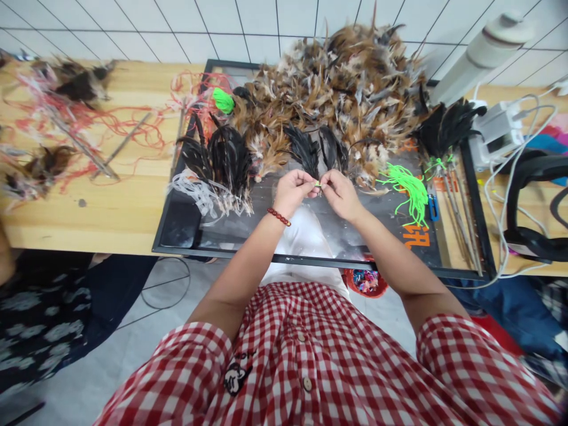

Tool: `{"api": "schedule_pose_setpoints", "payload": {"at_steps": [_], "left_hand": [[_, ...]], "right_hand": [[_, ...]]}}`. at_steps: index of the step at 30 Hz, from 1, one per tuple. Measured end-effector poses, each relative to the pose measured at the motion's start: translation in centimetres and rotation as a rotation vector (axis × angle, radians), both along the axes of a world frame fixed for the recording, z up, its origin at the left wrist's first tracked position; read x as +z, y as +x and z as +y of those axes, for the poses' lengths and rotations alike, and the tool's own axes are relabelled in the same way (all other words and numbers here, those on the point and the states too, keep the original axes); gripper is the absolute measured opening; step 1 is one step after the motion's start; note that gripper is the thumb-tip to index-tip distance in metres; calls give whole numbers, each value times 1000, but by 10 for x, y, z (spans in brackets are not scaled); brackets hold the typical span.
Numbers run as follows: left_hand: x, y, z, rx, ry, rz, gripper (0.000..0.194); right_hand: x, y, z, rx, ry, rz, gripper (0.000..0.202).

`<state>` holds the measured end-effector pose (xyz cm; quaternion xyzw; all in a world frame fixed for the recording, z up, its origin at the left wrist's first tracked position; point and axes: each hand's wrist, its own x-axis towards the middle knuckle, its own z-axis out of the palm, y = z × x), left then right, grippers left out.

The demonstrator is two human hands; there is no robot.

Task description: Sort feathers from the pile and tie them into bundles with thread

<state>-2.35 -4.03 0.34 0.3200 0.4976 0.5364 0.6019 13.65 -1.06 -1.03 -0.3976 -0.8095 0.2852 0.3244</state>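
My left hand (293,191) and my right hand (341,194) meet over the middle of a dark tray, fingertips pinched together. A short piece of bright green cord (318,185) shows between them, and both hands grip it. Just beyond the fingers, one tuft of black feathers (304,149) fans out by my left hand and another black tuft (332,149) by my right. Whether the quill ends are in my fingers or behind them, I cannot tell. A bundle of green cords (407,192) lies to the right of my right hand.
A big heap of brown feathers (337,89) fills the back of the black-framed tray (266,257). Black feathers (228,157) and pale strips (195,192) lie left, feather-topped sticks (457,207) right. A white lamp post (479,59), charger (499,133) and cables stand beyond.
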Motion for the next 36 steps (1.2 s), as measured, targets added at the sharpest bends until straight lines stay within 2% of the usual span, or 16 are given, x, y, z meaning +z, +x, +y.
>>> {"api": "schedule_pose_setpoints", "payload": {"at_steps": [6, 15, 22, 26, 29, 32, 36], "left_hand": [[-3, 1, 0, -16, 25, 47, 25], [-6, 5, 2, -2, 43, 171, 22], [-20, 7, 3, -4, 183, 407, 17], [-22, 4, 2, 4, 241, 519, 13], [-19, 4, 1, -10, 209, 480, 4], [-12, 4, 0, -3, 110, 354, 9], [-3, 4, 0, 21, 60, 279, 12]], "right_hand": [[-1, -1, 0, -5, 11, -8, 13], [2, 0, -1, -65, -49, 53, 13], [0, -1, -1, -81, -135, 137, 26], [0, -3, -1, -80, -129, 175, 35], [-2, -3, 1, -62, -125, 215, 34], [-4, 0, 4, -87, -102, 240, 28], [-5, 4, 4, -60, 81, 157, 20]]}}
